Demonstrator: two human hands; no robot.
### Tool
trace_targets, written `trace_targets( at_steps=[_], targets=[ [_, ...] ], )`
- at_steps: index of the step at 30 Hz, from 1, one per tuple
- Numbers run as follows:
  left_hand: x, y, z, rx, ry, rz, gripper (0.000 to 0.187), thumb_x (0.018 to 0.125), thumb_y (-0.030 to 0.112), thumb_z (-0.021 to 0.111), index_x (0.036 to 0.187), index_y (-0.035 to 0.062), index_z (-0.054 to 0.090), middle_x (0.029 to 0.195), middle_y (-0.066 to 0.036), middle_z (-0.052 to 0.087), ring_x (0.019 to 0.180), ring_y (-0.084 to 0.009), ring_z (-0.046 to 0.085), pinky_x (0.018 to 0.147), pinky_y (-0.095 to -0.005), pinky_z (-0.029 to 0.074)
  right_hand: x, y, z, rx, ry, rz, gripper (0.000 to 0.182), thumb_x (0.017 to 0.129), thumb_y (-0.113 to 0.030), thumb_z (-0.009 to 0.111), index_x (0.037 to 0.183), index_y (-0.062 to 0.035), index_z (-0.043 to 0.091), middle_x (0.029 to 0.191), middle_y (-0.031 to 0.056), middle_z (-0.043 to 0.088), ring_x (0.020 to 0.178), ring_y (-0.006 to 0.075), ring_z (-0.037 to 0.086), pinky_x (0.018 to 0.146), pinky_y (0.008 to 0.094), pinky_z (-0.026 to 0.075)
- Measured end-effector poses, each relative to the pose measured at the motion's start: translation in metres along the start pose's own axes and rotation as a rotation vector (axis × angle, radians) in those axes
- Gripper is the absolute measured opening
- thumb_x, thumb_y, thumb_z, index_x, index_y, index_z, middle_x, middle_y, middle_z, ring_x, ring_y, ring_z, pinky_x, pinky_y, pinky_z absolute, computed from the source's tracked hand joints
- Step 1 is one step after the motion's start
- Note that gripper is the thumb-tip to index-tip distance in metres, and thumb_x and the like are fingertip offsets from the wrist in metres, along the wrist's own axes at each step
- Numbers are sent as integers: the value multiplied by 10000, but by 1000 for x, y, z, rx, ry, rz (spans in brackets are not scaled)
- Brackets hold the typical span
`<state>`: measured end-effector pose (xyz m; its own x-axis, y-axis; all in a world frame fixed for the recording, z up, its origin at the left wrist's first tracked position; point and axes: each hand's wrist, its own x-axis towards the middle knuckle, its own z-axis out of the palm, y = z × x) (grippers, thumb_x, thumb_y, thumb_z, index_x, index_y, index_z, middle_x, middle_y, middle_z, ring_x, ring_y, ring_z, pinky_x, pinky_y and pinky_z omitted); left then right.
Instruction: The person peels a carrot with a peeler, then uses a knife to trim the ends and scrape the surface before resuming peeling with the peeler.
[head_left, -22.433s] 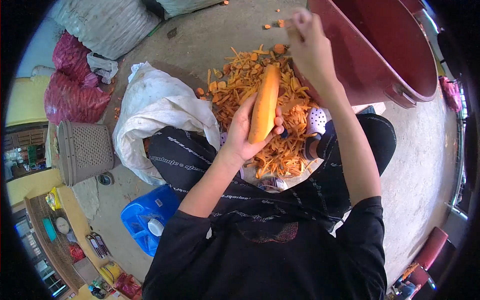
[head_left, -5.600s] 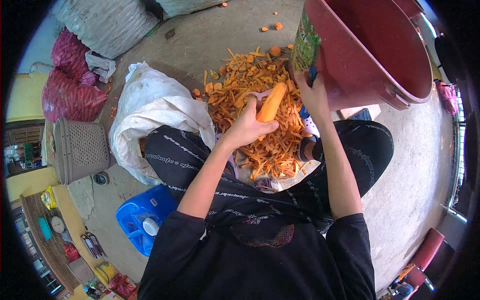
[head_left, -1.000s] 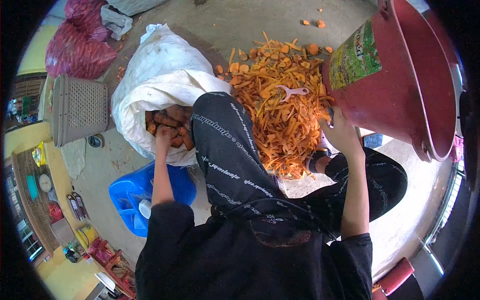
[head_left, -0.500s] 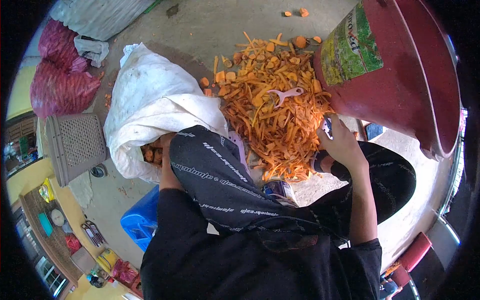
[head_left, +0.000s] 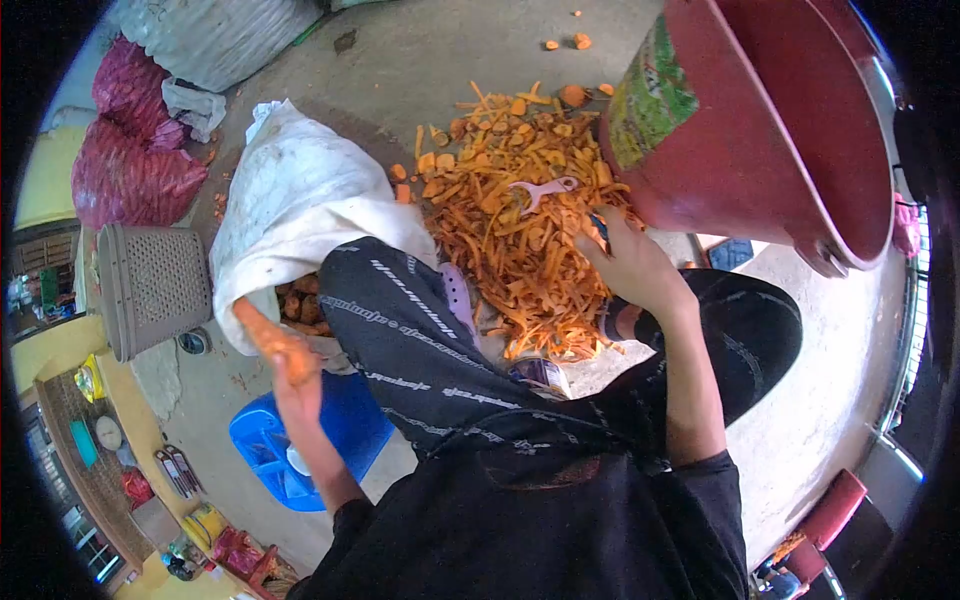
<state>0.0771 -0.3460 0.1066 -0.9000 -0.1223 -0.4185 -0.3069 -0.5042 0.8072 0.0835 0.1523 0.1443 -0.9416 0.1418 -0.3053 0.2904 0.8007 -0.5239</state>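
Note:
My left hand [head_left: 298, 382] is closed around a large orange carrot [head_left: 262, 332], just outside the mouth of a white sack [head_left: 300, 185]. More carrots [head_left: 300, 303] show inside that opening. Over the right side of a heap of orange peelings [head_left: 535, 260], my right hand [head_left: 640, 268] is closed on a small dark blue tool [head_left: 599, 226], mostly hidden by the fingers. A pink peeler [head_left: 543, 192] lies on top of the heap, apart from both hands.
A big red tub [head_left: 740, 150] stands right of the heap. Beside my left arm is a blue jerrycan [head_left: 265, 440]. A grey basket [head_left: 155, 290], a red mesh sack [head_left: 130, 175] and another white sack [head_left: 215, 35] are at left. Carrot pieces [head_left: 582, 41] lie on the floor.
My left hand has come out of the white sack with a carrot and moved down-left. My right hand has shifted slightly left over the peelings. The whole view has shifted a little.

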Motion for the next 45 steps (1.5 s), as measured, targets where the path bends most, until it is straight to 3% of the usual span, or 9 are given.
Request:
trace_targets(
  at_steps=[7,13,16,19,23,26,28,34,45],
  targets=[
    [-17,52,113,-448,-233,-184,717,827,542,561,1275,11,382,1101,-119,468,982,-237,477,743,-337,389,-10,-8,-29,243,141,-34,258,943,-229,400,1031,9,443,782,317,554,789,476,545,680,512,424],
    [-84,54,177,-329,-444,-53,676,881,562,452,1302,39,376,1079,-121,458,950,-230,469,740,-350,383,-15,-9,-46,841,-83,143,329,971,-260,407,1140,19,452,796,63,538,685,150,544,639,308,452],
    [-67,47,218,-288,-556,46,592,910,467,448,1301,30,376,1128,-154,471,994,-260,493,784,-400,433,-14,-17,-50,897,-93,56,291,966,-256,404,1043,10,495,819,55,563,659,124,548,643,283,477],
    [-44,32,256,-14,-628,121,546,813,232,595,1262,0,388,1169,-185,517,1107,-332,521,951,-482,433,-12,-24,-63,847,-96,-71,287,969,-241,391,1020,14,512,811,58,559,715,126,541,673,275,471],
    [-29,-34,317,334,-636,155,391,760,103,698,1093,42,502,953,-60,580,840,-130,585,703,-285,500,-7,-35,-83,642,-12,-174,267,961,-219,407,997,17,527,809,52,558,752,117,536,669,265,450],
    [-6,-100,313,838,-604,266,301,714,115,727,939,-4,566,846,-81,630,766,-157,617,691,-294,487,-2,-27,-82,732,-111,-35,380,909,-353,494,990,15,540,808,55,560,703,128,538,625,281,456],
    [-6,-129,303,868,-623,413,329,690,99,722,956,-13,563,827,-98,639,765,-192,629,693,-310,488,-11,-31,-78,653,-24,77,563,878,-457,537,1093,64,522,815,38,536,681,127,514,593,287,450],
    [-9,-153,289,919,-699,292,335,688,86,683,998,17,576,875,-145,634,828,-240,628,726,-328,474,-11,-39,-36,8,160,-303,766,636,-705,638,775,44,568,648,247,594,632,383,628,573,426,502],
    [-16,-147,295,961,-655,329,274,722,75,664,966,13,557,846,-122,615,779,-219,603,707,-317,463,-13,-32,-24,-82,209,-218,812,626,-733,620,862,43,588,561,186,586,562,348,632,529,414,509]
  ],
)
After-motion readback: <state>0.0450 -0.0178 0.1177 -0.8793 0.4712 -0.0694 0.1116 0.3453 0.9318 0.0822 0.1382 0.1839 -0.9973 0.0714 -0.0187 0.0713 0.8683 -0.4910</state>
